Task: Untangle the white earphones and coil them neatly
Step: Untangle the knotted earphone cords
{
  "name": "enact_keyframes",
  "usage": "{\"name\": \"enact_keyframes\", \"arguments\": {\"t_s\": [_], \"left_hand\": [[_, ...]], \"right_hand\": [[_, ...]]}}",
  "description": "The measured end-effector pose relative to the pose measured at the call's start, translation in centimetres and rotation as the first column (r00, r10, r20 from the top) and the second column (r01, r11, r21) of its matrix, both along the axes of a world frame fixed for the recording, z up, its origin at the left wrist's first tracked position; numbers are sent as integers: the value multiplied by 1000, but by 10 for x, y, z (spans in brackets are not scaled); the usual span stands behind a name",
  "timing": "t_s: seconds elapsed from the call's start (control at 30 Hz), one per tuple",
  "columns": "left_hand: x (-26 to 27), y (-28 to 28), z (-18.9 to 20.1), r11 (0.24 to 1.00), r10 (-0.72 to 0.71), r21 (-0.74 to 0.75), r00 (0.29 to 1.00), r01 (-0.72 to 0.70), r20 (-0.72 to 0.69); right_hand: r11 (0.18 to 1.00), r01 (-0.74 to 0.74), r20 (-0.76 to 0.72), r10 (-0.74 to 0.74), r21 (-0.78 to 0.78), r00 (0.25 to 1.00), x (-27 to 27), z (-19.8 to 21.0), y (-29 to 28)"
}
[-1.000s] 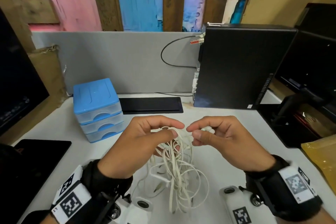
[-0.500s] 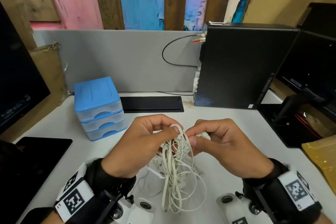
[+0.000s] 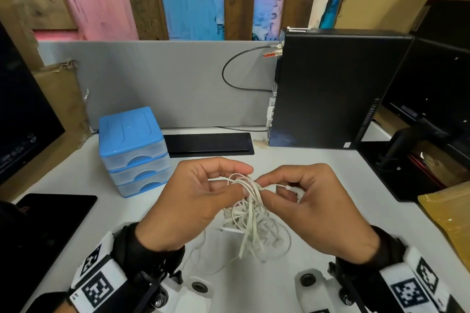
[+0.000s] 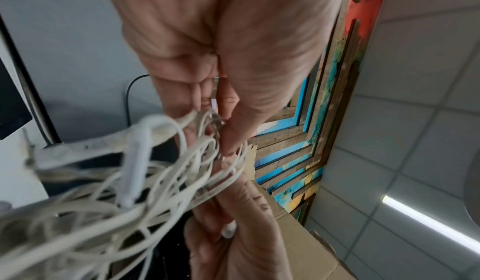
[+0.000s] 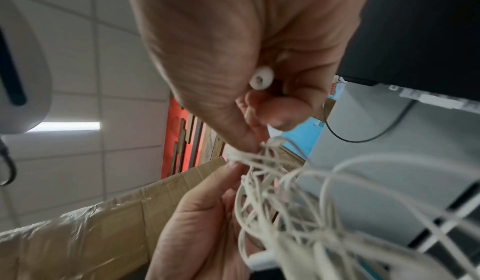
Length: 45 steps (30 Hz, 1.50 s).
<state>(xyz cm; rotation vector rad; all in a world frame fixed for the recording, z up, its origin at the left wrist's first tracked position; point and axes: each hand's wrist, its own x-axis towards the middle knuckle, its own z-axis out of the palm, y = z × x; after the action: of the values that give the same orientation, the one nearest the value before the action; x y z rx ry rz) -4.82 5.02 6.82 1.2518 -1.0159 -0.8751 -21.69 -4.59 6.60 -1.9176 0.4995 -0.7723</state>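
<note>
The white earphones are a tangled bunch of flat cord, held above the white desk between both hands, with loops hanging down to the desk. My left hand pinches the top of the tangle between thumb and fingers. My right hand faces it, pinching the cord at the same knot, with a white earbud tucked in its curled fingers. The two hands' fingertips nearly meet over the knot.
A blue three-drawer box stands at the back left, a black flat pad behind the hands, a black computer case at the back right. A dark tablet lies left; cardboard lies right.
The hands have drawn closer together over the tangle. The right hand's fingers have moved onto the knot, and the bunch has been lifted slightly and gathered tighter.
</note>
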Motion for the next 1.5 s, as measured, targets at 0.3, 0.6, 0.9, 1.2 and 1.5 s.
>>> {"name": "enact_keyframes", "arguments": {"t_s": [0.3,0.6,0.9,1.2,1.5], "left_hand": [[-10,4,-6,980,181,-157,881,-123,438],[5,8,-5,996,-66,-10,777,93,625],[3,1,-9,993,-45,-81,915,84,401],[3,1,-9,982,83,-188,875,9,477],[5,0,-10,956,173,-290,881,-42,441]], "right_hand": [[942,137,77,-119,-306,990,5,-5,10],[845,211,44,-217,-491,975,9,-8,14],[947,142,139,-106,-288,985,2,-7,18],[961,-46,85,24,272,996,1,8,3],[992,20,54,-27,126,998,-1,6,2]]}}
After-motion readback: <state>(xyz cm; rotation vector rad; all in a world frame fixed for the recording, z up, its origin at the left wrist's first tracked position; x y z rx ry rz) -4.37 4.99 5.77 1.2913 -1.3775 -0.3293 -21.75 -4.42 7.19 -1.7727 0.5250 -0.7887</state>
